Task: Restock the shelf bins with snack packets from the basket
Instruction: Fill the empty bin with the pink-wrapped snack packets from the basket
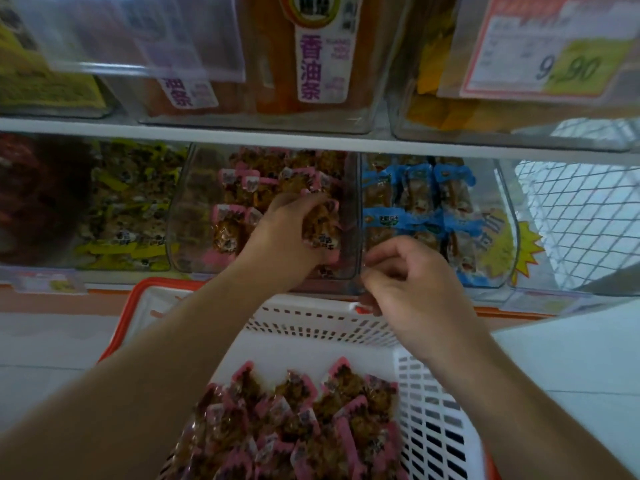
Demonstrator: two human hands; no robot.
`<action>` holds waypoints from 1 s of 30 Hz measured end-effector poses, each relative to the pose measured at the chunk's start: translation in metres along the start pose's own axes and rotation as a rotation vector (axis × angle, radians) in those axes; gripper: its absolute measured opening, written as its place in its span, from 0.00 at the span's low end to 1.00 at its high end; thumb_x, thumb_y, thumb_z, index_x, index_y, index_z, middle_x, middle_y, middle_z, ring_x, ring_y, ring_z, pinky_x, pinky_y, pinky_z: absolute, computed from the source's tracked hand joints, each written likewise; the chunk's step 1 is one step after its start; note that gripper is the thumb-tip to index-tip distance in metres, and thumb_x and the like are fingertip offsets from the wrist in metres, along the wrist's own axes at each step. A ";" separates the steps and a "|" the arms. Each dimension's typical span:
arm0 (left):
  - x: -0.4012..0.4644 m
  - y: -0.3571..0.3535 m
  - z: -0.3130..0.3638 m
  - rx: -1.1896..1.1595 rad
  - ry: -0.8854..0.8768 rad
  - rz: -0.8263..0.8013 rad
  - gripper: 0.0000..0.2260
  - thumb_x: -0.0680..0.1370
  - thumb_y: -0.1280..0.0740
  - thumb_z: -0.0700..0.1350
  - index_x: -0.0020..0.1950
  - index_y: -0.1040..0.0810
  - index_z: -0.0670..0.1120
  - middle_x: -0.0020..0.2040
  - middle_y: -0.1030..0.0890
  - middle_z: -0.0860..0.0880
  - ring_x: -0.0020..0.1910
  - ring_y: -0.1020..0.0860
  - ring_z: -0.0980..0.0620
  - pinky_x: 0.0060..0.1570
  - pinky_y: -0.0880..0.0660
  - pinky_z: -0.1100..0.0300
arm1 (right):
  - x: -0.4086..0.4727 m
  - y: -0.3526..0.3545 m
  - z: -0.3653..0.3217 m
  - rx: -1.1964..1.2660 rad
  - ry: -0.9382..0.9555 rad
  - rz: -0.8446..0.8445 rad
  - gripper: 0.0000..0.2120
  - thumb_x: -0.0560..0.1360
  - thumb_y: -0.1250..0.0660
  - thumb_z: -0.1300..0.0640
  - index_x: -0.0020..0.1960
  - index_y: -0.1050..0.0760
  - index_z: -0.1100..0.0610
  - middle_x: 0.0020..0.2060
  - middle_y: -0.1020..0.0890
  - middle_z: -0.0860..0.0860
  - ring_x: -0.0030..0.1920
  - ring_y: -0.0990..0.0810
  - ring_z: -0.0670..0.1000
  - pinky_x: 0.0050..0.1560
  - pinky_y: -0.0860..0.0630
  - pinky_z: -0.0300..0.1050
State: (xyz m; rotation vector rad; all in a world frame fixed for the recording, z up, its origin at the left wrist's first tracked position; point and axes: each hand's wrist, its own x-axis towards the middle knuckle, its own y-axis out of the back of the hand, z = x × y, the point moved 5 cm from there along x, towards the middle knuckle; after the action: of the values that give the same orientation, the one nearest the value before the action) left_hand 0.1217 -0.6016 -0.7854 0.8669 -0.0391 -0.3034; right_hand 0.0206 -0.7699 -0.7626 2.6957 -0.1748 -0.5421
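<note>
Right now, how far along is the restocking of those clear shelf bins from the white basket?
Partly done, it seems. The clear plastic middle bin already holds many pink-edged snack packets. The left hand is inside it, gripping a pink-edged packet. The right hand hovers at the bin's front corner, fingers curled; whether it holds anything is unclear. Left: a large heap of pink packets in the white slotted basket.

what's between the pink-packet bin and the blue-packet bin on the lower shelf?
Nothing: in the head view the pink-packet bin and the blue-packet bin stand side by side, only their clear walls meeting; the right hand hovers before that seam.
</note>
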 end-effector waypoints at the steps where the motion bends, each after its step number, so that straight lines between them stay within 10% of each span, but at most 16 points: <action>1: 0.007 -0.004 0.002 0.032 -0.011 0.000 0.39 0.71 0.20 0.45 0.78 0.33 0.58 0.76 0.36 0.50 0.72 0.31 0.49 0.66 0.34 0.63 | 0.000 0.001 0.000 -0.004 0.006 0.000 0.06 0.82 0.30 0.55 0.52 0.22 0.43 0.43 0.15 0.46 0.40 0.13 0.48 0.44 0.14 0.58; 14: 0.020 -0.033 0.007 0.486 -0.059 0.063 0.37 0.71 0.23 0.59 0.77 0.31 0.54 0.72 0.32 0.47 0.70 0.37 0.41 0.70 0.36 0.44 | -0.005 -0.002 -0.003 -0.106 0.069 -0.030 0.07 0.82 0.32 0.55 0.52 0.25 0.43 0.41 0.17 0.43 0.32 0.19 0.41 0.25 0.29 0.33; 30: 0.012 -0.022 -0.003 0.270 -0.060 -0.015 0.28 0.80 0.32 0.50 0.80 0.33 0.55 0.75 0.33 0.48 0.73 0.37 0.41 0.73 0.33 0.43 | -0.003 -0.014 -0.004 -0.308 0.008 -0.080 0.07 0.81 0.34 0.57 0.51 0.27 0.45 0.44 0.19 0.45 0.39 0.19 0.45 0.33 0.19 0.43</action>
State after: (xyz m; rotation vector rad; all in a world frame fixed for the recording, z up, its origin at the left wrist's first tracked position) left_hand 0.1279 -0.6162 -0.8051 1.1263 -0.1317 -0.3434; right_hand 0.0202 -0.7555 -0.7637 2.4119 0.0188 -0.5343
